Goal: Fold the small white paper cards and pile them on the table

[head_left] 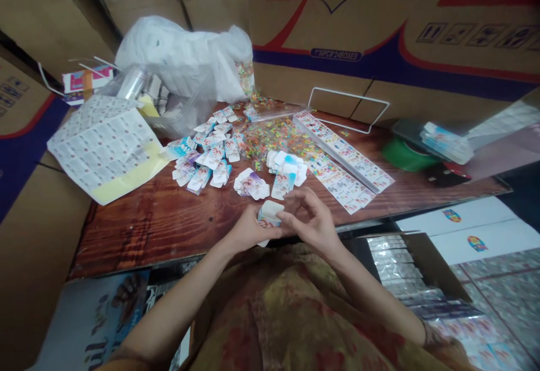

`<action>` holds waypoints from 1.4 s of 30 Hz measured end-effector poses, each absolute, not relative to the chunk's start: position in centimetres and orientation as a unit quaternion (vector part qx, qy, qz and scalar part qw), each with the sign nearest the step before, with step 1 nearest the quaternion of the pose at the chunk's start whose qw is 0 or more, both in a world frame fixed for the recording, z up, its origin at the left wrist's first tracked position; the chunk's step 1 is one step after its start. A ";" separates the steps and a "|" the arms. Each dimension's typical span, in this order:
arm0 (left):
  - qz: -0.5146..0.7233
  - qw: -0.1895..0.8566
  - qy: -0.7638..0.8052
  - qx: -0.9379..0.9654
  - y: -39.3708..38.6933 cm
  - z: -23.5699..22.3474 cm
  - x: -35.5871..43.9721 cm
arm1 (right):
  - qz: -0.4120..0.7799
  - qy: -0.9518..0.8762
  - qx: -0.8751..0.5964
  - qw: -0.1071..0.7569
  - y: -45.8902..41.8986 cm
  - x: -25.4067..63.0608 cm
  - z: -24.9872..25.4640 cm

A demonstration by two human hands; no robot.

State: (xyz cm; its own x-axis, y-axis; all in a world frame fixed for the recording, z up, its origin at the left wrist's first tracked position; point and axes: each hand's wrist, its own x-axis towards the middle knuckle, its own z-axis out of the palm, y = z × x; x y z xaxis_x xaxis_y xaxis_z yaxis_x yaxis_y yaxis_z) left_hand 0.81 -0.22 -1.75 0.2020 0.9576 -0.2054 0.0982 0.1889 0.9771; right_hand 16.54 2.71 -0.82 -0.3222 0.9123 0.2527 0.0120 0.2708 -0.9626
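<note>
At the table's front edge, my left hand (247, 229) grips a small printed cardboard box (270, 211) whose white inner side or flap faces up. My right hand (313, 219) is curled at the box's right side, its thumb touching the edge. Just beyond my hands lie a stack of flat blue-and-white cartons (284, 180) and a stack of purple-and-white cartons (252, 184). A heap of small boxes (211, 154) spreads to the left. Behind the stacks, many tiny coloured pieces (274, 138) are strewn over the wooden table.
Printed sticker strips (350, 157) lie right of the coloured pieces. A folded sticker sheet (107, 146) and a white plastic bag (181, 50) are at left. A green tape roll (407, 154) stands at right, and a large carton (379, 39) rises behind. Below right sits a box of wrapped packs (394, 264).
</note>
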 end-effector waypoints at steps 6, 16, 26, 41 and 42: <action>0.363 0.522 0.531 0.560 -0.1 -1.3 1.5 | 0.797 -0.391 -0.333 0.318 4.2 16.0 -1.2; 0.463 0.363 0.561 0.582 -0.1 -2.1 1.5 | 0.546 -0.546 -0.374 0.515 3.2 15.7 -2.5; 0.436 0.264 0.596 0.621 -0.8 -2.3 1.9 | 0.654 -0.448 -0.388 0.470 3.4 16.1 -2.2; 0.454 0.302 0.592 0.594 -0.8 -2.3 1.5 | 0.515 -0.674 -0.287 0.444 3.5 16.9 -1.7; 0.453 0.303 0.591 0.595 -0.9 -2.1 1.4 | 0.505 -0.689 -0.273 0.442 3.4 16.8 -1.7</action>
